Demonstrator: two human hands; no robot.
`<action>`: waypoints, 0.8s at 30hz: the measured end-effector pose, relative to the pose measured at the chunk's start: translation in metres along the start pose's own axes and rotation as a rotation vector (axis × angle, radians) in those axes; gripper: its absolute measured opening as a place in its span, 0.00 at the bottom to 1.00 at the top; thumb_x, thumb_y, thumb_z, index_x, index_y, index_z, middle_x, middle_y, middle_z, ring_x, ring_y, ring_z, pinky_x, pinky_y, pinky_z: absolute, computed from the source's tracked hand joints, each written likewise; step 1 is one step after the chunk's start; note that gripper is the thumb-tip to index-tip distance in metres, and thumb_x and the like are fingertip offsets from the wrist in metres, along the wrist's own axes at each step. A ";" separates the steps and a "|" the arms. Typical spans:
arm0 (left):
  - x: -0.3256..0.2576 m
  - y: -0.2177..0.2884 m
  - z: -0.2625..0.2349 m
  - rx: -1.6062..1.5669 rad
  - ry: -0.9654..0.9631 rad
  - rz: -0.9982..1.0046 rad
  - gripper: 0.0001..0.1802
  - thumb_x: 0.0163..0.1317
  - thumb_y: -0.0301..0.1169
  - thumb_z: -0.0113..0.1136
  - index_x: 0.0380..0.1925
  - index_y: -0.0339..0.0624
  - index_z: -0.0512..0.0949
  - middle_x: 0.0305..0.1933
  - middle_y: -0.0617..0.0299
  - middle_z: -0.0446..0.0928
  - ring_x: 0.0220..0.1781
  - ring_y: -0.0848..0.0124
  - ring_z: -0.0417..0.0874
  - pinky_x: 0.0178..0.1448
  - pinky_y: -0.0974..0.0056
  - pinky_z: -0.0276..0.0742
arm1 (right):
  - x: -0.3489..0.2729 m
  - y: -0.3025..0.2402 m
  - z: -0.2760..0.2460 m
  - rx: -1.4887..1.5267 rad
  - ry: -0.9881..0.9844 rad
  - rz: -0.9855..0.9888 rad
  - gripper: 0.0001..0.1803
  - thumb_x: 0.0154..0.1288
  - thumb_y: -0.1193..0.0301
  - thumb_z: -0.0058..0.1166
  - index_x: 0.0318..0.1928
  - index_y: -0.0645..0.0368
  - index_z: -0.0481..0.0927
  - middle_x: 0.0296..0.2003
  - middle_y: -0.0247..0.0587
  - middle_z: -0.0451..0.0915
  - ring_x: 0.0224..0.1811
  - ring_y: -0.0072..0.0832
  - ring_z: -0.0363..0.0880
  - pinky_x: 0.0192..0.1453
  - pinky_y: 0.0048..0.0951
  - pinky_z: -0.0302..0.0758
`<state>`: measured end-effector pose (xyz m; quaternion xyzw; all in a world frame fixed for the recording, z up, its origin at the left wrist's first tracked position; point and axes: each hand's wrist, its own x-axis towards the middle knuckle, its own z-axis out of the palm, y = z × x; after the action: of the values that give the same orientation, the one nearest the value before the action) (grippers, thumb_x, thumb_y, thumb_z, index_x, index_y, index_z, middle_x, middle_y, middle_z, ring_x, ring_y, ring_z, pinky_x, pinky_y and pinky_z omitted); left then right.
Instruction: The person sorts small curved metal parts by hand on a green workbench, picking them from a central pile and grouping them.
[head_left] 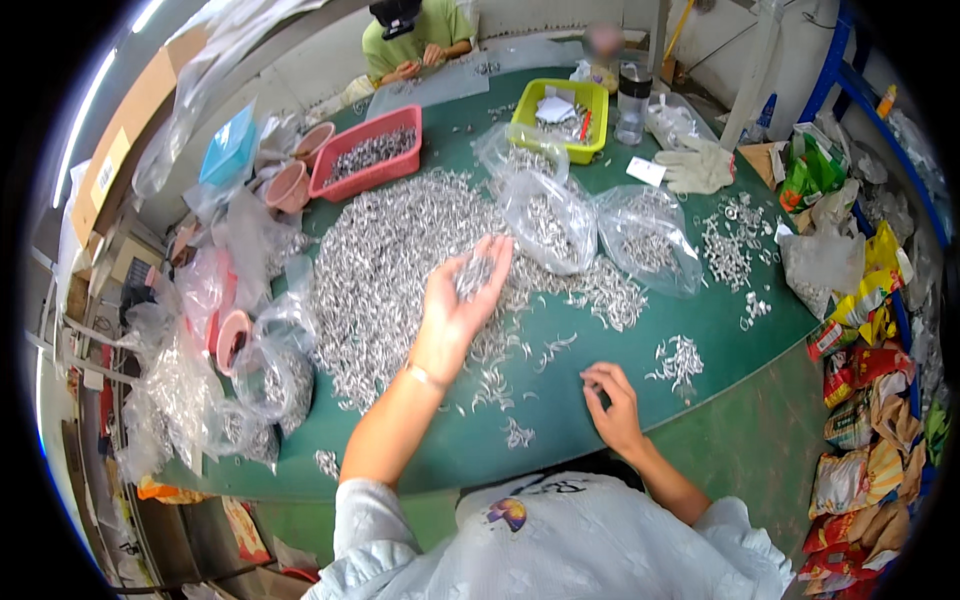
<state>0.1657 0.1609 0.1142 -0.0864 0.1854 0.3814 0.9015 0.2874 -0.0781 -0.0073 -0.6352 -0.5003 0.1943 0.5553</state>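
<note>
My left hand (468, 290) is turned palm up at the right side of a big heap of small curved silver metal pieces (390, 270). In its cupped palm lies a clump of the same metal pieces (474, 276). Lower and to the right, my right hand (613, 405) hovers over or rests on the green table, its fingers curled in toward the thumb. Whether anything is between those fingers is hidden. Several loose metal pieces (680, 362) lie in a small group just right of that hand, and more (518, 432) are scattered to its left.
Clear plastic bags of metal pieces (650, 245) stand beyond my hands. A pink tray (370, 155) and a yellow-green basket (560, 115) sit farther back, near a jar (632, 105) and a glove (697, 165). Bags (190, 400) crowd the left edge. Across the table sits a person (415, 45).
</note>
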 end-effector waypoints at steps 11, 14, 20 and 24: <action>0.259 0.016 0.070 1.532 -0.076 0.729 0.15 0.65 0.31 0.51 0.36 0.31 0.83 0.34 0.57 0.83 0.37 0.67 0.82 0.46 0.66 0.76 | 0.004 -0.002 0.001 -0.036 -0.003 0.061 0.11 0.60 0.83 0.57 0.44 0.64 0.80 0.44 0.44 0.76 0.38 0.30 0.80 0.42 0.26 0.77; 0.277 0.028 0.058 1.819 -0.184 0.812 0.19 0.66 0.35 0.47 0.36 0.32 0.84 0.35 0.56 0.84 0.39 0.67 0.83 0.49 0.65 0.75 | 0.004 0.000 0.000 -0.042 -0.010 0.087 0.10 0.60 0.82 0.58 0.43 0.64 0.80 0.44 0.44 0.77 0.39 0.32 0.80 0.42 0.26 0.76; 0.257 0.051 0.056 2.008 -0.557 0.953 0.16 0.63 0.26 0.47 0.46 0.30 0.80 0.48 0.51 0.82 0.52 0.61 0.82 0.59 0.63 0.74 | 0.009 0.000 0.000 -0.082 0.027 0.022 0.05 0.61 0.83 0.56 0.38 0.65 0.81 0.39 0.46 0.79 0.38 0.35 0.79 0.44 0.28 0.76; 0.184 0.024 0.067 1.732 -0.469 0.880 0.15 0.66 0.19 0.45 0.49 0.26 0.77 0.46 0.49 0.83 0.51 0.66 0.84 0.59 0.67 0.76 | 0.008 -0.004 -0.004 -0.038 0.053 0.130 0.05 0.62 0.84 0.53 0.38 0.67 0.80 0.38 0.45 0.79 0.40 0.32 0.78 0.46 0.28 0.74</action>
<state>0.2841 0.3181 0.1013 0.7542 0.2324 0.4221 0.4461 0.2919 -0.0740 -0.0001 -0.6819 -0.4466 0.2037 0.5423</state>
